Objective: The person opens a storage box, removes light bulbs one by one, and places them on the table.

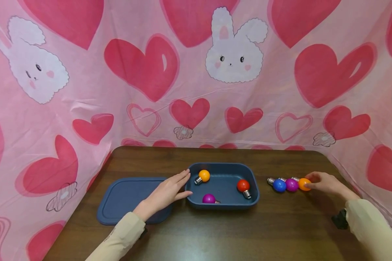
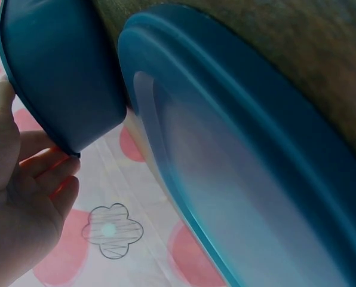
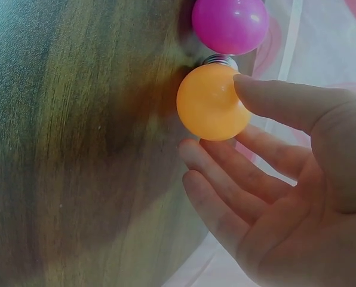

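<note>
Pink backdrop (image 1: 196, 85): cloth printed with hearts and rabbits is hanging behind and beside a brown table (image 1: 215, 232).
Orange bulb (image 1: 304, 185): it is lying at the right end of a row on the table's right side.
Right hand (image 1: 326, 184): thumb and index finger are pinching its globe, the other fingers loosely bent; the globe is probably offering easier purchase, since a neighbour is crowding the base.
Row neighbours: a purple bulb (image 1: 292, 185) and a blue bulb (image 1: 279, 185) are lying close alongside, perhaps because round globes cannot stand.
Blue box (image 1: 227, 185): it is standing uncovered between row and lid, seemingly handy for both hands.
Box contents: a second orange bulb (image 1: 204, 175), a red bulb (image 1: 243, 186) and a second purple bulb (image 1: 209, 198) are lying apart, the last partly hidden by the near wall.
Left hand (image 1: 170, 190): fairly straight fingers are touching the box's left edge without clutching it, apparently for steadying.
Lid (image 1: 127, 199): it is lying flat, leftmost, partly behind the left forearm, presumably set aside for access.
</note>
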Motion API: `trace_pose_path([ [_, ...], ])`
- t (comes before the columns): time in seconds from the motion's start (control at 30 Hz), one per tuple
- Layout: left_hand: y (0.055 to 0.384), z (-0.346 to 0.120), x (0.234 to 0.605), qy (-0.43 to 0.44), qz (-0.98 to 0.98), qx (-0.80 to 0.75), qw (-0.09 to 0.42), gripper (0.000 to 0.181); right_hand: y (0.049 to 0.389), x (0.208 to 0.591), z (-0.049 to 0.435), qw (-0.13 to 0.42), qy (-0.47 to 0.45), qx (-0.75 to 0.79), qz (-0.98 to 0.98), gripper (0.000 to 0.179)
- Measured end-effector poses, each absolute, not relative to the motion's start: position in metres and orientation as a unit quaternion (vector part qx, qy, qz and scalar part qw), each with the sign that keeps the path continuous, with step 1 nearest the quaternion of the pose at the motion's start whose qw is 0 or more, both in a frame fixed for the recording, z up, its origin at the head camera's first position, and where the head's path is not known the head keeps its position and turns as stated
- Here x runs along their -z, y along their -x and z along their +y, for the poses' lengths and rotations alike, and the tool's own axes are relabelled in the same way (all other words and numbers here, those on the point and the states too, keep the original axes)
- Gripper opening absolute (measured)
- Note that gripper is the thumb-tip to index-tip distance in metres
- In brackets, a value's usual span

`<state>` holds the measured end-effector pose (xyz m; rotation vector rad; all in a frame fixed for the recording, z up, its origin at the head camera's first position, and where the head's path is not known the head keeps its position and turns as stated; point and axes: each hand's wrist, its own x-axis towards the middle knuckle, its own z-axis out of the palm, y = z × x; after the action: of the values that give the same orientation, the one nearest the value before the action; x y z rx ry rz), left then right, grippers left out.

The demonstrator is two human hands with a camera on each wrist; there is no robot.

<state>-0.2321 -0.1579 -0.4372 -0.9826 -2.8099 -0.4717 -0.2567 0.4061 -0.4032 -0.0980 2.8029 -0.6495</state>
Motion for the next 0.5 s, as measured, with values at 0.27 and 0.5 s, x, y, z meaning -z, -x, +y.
trace_pose_path([
  [0.27, 0.2313, -0.1582, 0.4366, 0.327, -0.930, 0.157, 0.067, 0.070, 0.2563, 0.4057, 0.4100, 0.122, 0.030, 0.221, 0.967, 0.056],
  [0.5, 0.2310, -0.1580, 0.4373, 0.325, -0.930, 0.159, 0.067, 0.069, 0.2564, 0.4064, 0.4107, 0.109, 0.030, 0.215, 0.970, 0.053],
])
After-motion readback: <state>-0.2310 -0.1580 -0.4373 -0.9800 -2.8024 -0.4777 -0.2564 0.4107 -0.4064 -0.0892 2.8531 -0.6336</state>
